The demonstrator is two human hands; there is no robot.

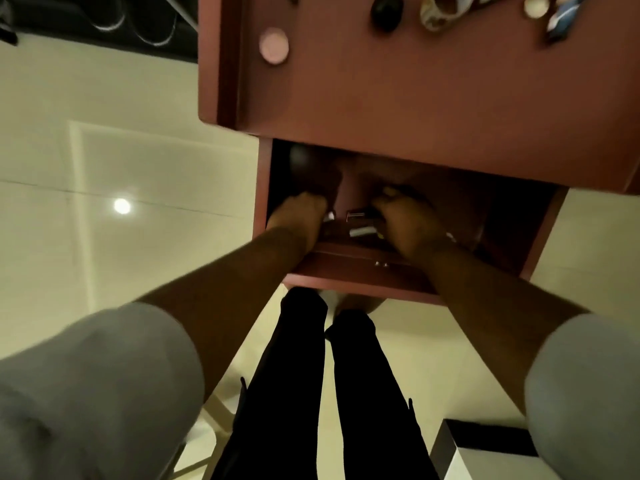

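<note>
Down in the open drawer [346,263] of the cabinet [415,98], starting at the left, a dark round thing [299,159] sits in the back corner, well behind my fingers. Just in front of it my left hand [299,216] reaches over the drawer's left side with the fingers bent downward into the shadow. I cannot tell whether they have hold of anything; a small pale bit [330,215] shows just beside their tips.

Moving right, a small dark case [355,214] with a shiny edge lies in the gap between my hands. Just nearer to me lies the silver tube [362,232]. Its long axis runs roughly left to right across the drawer, the right end tipped slightly away from me.

That right end lies just beside the curled fingers of my right hand [410,225]; whether it touches them I cannot say. This hand is knuckles-up, thumb raised toward the back of the drawer, fingers tucked under, and what they close on, if anything, is hidden.

So, by my judgement, the tube belongs to the right hand: it is clearly nearer than the left, and the tube lies to the left of its fingertips, end-on to them. Taking it would call for a short reach leftward and a pinch across the tube.
</note>
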